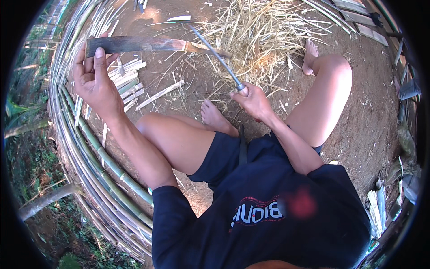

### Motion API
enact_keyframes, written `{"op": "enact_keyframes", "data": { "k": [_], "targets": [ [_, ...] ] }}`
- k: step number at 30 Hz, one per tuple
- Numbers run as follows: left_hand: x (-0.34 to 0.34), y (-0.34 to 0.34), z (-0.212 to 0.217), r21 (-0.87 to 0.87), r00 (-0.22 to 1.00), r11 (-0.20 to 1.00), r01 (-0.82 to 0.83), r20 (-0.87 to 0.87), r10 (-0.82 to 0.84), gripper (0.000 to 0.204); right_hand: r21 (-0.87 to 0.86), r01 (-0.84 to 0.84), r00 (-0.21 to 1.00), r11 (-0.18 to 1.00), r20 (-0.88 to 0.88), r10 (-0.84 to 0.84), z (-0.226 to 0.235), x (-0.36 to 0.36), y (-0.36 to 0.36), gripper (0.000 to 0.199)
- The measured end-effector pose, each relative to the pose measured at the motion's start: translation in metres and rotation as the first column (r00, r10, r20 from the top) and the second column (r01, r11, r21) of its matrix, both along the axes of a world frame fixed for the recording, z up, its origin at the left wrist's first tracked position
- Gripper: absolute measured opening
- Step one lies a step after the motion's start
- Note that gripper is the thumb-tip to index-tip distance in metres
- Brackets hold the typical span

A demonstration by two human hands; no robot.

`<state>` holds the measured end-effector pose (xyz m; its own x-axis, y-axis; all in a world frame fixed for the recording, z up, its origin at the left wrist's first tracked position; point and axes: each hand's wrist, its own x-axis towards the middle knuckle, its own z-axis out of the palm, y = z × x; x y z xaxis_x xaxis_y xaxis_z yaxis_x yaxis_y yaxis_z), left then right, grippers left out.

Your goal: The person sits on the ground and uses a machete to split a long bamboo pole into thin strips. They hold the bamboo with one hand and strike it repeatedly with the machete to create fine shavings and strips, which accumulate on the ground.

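My left hand [95,80] is raised at the upper left and grips one end of a flat dark bamboo slat [134,44] that runs to the right. My right hand [253,100] is closed on the handle of a long grey knife [215,54]. The blade slants up and left and meets the slat's pale, split right end. I sit on bare earth with both knees bent and my bare feet out in front.
A thick bundle of long green bamboo poles [96,152] curves along my left side. Short cut bamboo pieces [130,83] lie below the slat. A heap of dry shavings [255,40] covers the ground ahead. More scraps lie at the right edge [378,206].
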<state>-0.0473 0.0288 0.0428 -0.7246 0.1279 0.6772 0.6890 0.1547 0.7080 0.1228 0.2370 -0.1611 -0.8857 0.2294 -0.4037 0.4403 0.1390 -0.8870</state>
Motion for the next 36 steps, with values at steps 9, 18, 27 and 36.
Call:
{"op": "enact_keyframes", "data": {
  "k": [9, 18, 27, 36],
  "targets": [
    [0.004, -0.003, 0.0, -0.023, 0.999, 0.999, -0.046, 0.019, 0.047, 0.03, 0.042, -0.147, 0.984, 0.988, -0.093, 0.15, 0.023, -0.023, -0.01, 0.022],
    [-0.004, -0.045, -0.013, 0.037, 0.99, 0.997, -0.066, 0.13, 0.061, 0.033, 0.09, -0.155, 0.987, 0.984, 0.056, 0.15, -0.023, -0.029, 0.002, 0.021],
    [-0.017, -0.061, -0.014, 0.036, 0.984, 0.993, -0.109, 0.144, 0.103, 0.036, 0.099, -0.023, 0.927, 0.995, 0.374, -0.016, -0.131, -0.035, 0.028, 0.023],
    [-0.023, -0.059, -0.018, 0.075, 0.977, 0.991, -0.112, 0.192, 0.096, 0.044, 0.189, -0.004, 0.929, 0.982, 0.365, -0.067, -0.186, -0.031, 0.04, 0.02]
  ]
}}
